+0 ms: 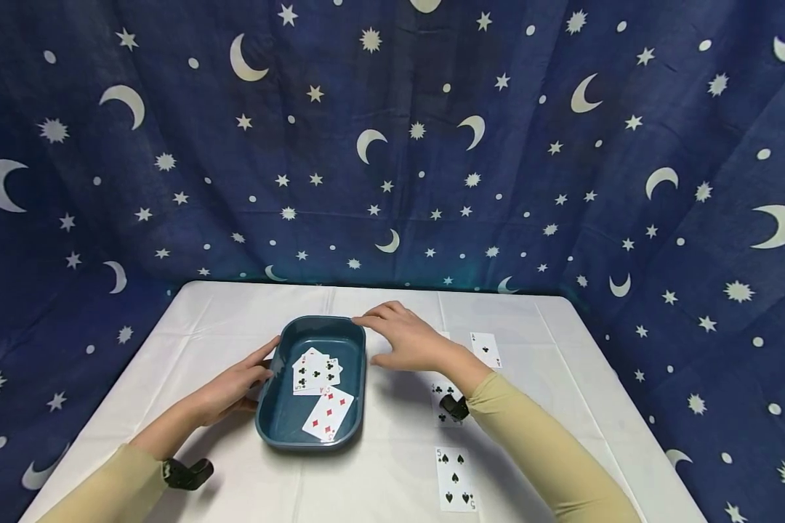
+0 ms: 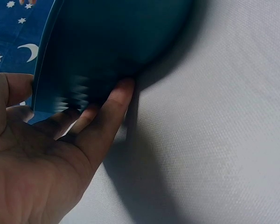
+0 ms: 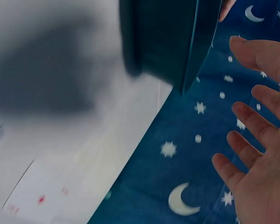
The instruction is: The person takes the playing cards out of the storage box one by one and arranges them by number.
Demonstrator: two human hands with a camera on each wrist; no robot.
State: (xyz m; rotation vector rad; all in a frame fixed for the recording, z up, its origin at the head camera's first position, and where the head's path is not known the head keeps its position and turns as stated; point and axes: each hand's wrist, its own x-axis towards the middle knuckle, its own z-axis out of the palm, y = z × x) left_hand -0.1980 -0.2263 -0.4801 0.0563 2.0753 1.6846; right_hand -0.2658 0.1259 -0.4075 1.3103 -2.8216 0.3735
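A dark teal tray [image 1: 275, 414] stands on the white table with playing cards inside. A five of clubs [image 1: 316, 373] lies over other cards there, and a five of diamonds [image 1: 328, 415] lies nearer the front. My left hand [image 1: 232, 385] is at the tray's left side. In the left wrist view, its fingers [image 2: 107, 114] reach along the outer wall and another fingertip is right at the rim. My right hand [image 1: 405, 340] hovers by the right far corner, fingers spread loosely. The right wrist view shows its fingers [image 3: 254, 151] apart from the tray, holding nothing.
Right of the tray lie a five of spades [image 1: 456, 479], a clubs card [image 1: 445, 414] partly under the right wrist, and another clubs card [image 1: 485, 350] farther back. A blurred card with red marks [image 3: 37, 196] shows in the right wrist view. A starry curtain [image 1: 392, 181] hangs behind.
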